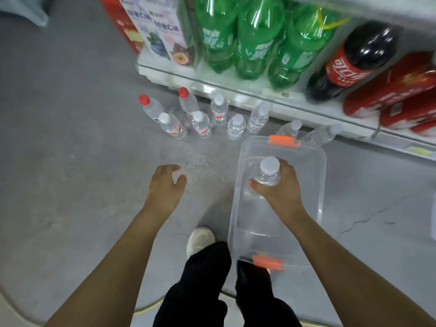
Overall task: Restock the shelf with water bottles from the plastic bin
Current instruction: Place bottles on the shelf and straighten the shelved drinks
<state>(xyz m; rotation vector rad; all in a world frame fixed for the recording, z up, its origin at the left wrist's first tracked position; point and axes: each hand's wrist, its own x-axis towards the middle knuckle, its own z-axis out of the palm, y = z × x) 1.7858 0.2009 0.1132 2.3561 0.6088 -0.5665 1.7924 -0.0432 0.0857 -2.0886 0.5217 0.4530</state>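
Observation:
A clear plastic bin (316,161) with orange handles stands on the grey floor in front of the shelf. My right hand (280,192) grips a white-capped water bottle (269,172) upright over the bin. My left hand (166,185) hovers left of the bin with loosely curled fingers and holds nothing. Several water bottles (201,123), some red-capped, some white-capped, stand on the floor under the white shelf's front edge (236,90).
The shelf holds green soda bottles (254,38), a cola bottle (354,60), red packs (401,95) and a printed carton (160,31). My shoe (199,239) and dark trouser legs are just below the bin. A crack runs across the floor at the right.

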